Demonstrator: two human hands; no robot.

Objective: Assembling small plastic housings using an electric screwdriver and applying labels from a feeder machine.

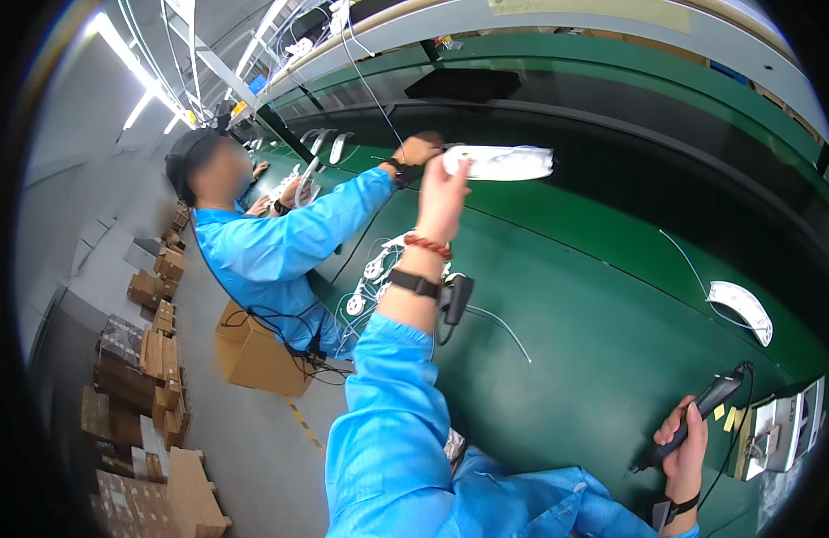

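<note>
My left hand (pixel 441 199) is stretched far forward over the bench, its fingers closed on the near-left end of a long white plastic housing (pixel 513 164). The housing is at the edge of the dark strip along the bench. A co-worker's hand (pixel 421 149) reaches in right beside it; whether it touches the housing I cannot tell. At the lower right, my right hand (pixel 685 448) is wrapped round a black electric screwdriver (pixel 717 392), its tip pointing down and left. A curved white housing (pixel 742 311) with a thin wire lies on the bench beyond the screwdriver.
White round parts with cables (pixel 371 273) lie on the green bench (pixel 540 305) left of my forearm. A metal device (pixel 777 430) stands at the right edge. A co-worker in blue (pixel 280 242) is at my left, with a cardboard box (pixel 258 354) and stacked cartons (pixel 159 350) behind.
</note>
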